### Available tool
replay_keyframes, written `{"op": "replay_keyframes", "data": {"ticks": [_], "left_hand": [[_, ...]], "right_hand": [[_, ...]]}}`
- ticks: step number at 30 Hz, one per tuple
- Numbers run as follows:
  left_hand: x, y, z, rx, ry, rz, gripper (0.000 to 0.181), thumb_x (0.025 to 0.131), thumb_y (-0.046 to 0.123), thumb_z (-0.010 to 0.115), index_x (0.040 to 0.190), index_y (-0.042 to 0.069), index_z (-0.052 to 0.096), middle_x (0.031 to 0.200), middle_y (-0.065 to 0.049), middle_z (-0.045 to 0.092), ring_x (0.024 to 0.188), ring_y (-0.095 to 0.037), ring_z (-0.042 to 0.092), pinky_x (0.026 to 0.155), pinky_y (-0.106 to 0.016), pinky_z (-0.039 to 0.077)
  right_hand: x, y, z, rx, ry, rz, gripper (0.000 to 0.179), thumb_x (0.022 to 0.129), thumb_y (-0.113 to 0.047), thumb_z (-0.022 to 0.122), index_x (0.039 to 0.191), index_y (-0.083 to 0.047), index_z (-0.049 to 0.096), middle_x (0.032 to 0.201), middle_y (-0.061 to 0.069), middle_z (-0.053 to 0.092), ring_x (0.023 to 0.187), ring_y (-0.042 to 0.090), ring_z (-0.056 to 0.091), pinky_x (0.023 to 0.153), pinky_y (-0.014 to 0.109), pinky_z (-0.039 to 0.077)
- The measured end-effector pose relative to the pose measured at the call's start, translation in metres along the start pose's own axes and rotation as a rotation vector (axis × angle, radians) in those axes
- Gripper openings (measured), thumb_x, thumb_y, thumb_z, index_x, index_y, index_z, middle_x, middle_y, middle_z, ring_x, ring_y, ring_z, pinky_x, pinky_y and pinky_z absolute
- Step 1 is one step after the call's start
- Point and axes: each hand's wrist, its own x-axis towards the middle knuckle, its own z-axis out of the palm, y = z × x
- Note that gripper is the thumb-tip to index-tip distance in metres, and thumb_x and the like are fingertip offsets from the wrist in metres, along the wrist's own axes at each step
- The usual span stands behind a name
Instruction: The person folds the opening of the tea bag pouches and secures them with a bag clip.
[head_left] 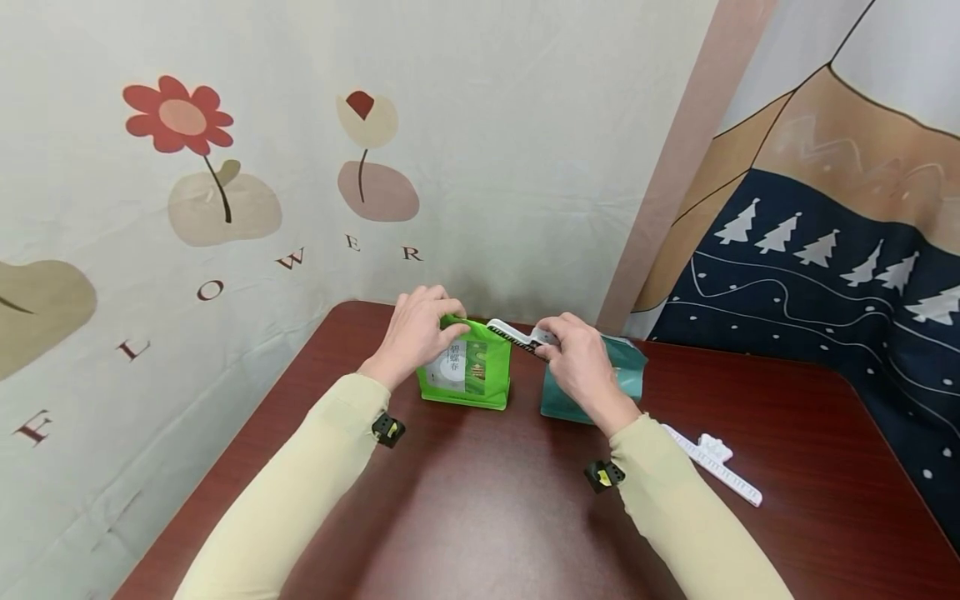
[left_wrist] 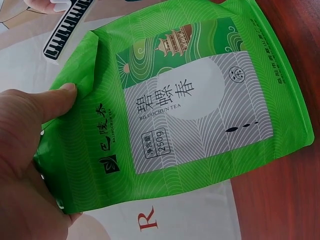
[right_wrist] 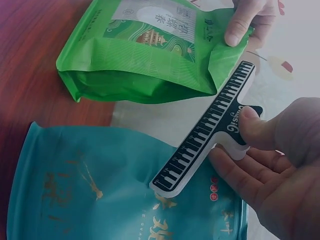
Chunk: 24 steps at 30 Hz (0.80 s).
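Observation:
A bright green tea bag (left_wrist: 200,180) stands on the table, its top edge pinched by my left hand (head_left: 420,332) between thumb and fingers. In the right wrist view one top corner of this bag looks folded over. My right hand (head_left: 581,358) pinches the handle of a long bag clip (right_wrist: 205,130) with a piano-key pattern. The clip lies beside the green bag's upper edge, and whether they touch I cannot tell. Behind and below the right hand stands a teal tea bag (right_wrist: 100,180), partly hidden by that hand in the head view.
A white clip (head_left: 716,467) lies on the dark red table (head_left: 465,492) to the right, near my right forearm. Behind the table's back edge hangs a pale curtain (head_left: 510,167) with flower prints, and a navy one with trees (head_left: 795,275) at the right.

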Motion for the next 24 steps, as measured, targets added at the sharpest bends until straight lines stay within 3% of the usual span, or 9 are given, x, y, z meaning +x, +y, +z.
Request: {"op": "replay_keyframes", "data": {"ticks": [12,24], "left_hand": [[0.0023,-0.0036,0.0017,-0.018,-0.006,0.039,0.008,0.091,0.023,0.080,0.094,0.016,0.077,0.097,-0.002,0.065,0.093,-0.027,0.053,0.078,-0.042,0.035],[0.0014,-0.0021,-0.0012,-0.012,-0.026,0.038,0.008,0.090,0.022,0.081,0.095,0.016,0.077,0.096,-0.001,0.063,0.093,-0.026,0.051,0.080,-0.042,0.035]], "right_hand": [[0.0052,-0.0006,0.0019,-0.071,-0.001,-0.016,0.013,0.088,0.005,0.074,0.097,-0.004,0.076,0.093,0.009,0.071,0.083,0.027,0.073,0.077,0.046,0.058],[0.0078,-0.0054,0.0011,-0.107,-0.002,-0.031,0.017,0.086,0.009,0.070,0.092,-0.005,0.076,0.090,0.006,0.072,0.082,0.026,0.073,0.076,0.046,0.057]]}}
